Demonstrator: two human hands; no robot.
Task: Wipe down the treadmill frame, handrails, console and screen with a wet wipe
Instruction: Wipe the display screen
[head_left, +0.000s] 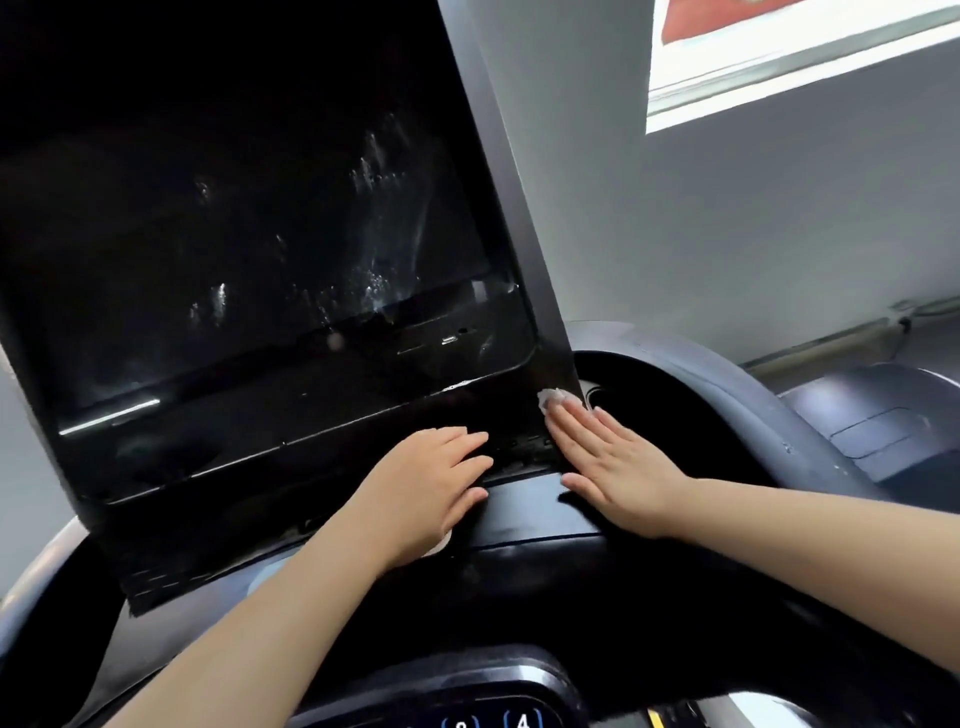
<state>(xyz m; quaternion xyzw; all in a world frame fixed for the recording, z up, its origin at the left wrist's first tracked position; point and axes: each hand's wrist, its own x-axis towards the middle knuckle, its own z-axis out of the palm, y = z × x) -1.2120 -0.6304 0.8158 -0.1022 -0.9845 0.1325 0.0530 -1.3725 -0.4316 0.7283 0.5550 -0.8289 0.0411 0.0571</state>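
Grey wall (727, 234) fills the background on the right, with a bright framed panel (789, 57) showing red near the top right corner. Against it stands the treadmill's big dark screen (249, 234), tilted and switched off, its glass marked with wet streaks and droplets toward its lower right. A black bezel strip (291, 441) runs along the screen's lower edge.

At the screen's lower right corner lies the wipe (551, 399), a small white crumpled wad, pressed under the tips of the right hand (618, 467). That hand lies flat, its fingers (576, 431) straight and close together, with the thumb out to the side over the console (530, 519) ledge. The wipe touches the bezel's corner, just beside a round recess (602, 397) in the dark housing.

The left hand (431, 488) rests on the lower bezel near its right end, fingers gently bent and slightly spread, tips on the black surface; it grips nothing I can see. A pale round shape (439, 545) peeps from under its heel; what it is, I cannot tell.

Curved grey handrail (737, 395) arcs behind the right forearm. At the bottom edge a control panel (493, 719) shows lit buttons.
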